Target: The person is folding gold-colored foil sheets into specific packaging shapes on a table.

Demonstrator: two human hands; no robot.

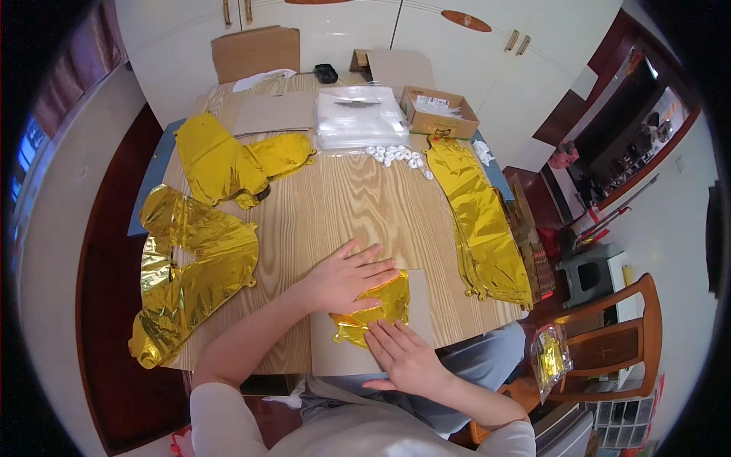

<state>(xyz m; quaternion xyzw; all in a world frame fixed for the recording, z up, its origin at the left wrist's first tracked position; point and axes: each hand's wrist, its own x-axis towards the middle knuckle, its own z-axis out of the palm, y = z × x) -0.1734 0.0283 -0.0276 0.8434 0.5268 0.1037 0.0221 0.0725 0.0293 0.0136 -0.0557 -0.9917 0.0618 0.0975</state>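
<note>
A folded gold foil balloon (392, 301) lies on a grey-brown cardboard sheet (331, 362) at the table's near edge. My left hand (346, 282) rests flat over the foil's upper left part, fingers spread and pointing right. From the lower right, my right hand (407, 359) presses its outstretched fingertips on the foil's lower edge, thumb held apart. Neither hand grips anything. Part of the foil is hidden beneath my hands.
Flat gold foil balloons lie at the left (194, 274), farther back left (209, 160) and in a stack at right (480, 221). Behind are clear plastic bags (358, 126), small white rolls (392, 155) and a cardboard box (442, 113). A wooden chair (609, 343) stands at right.
</note>
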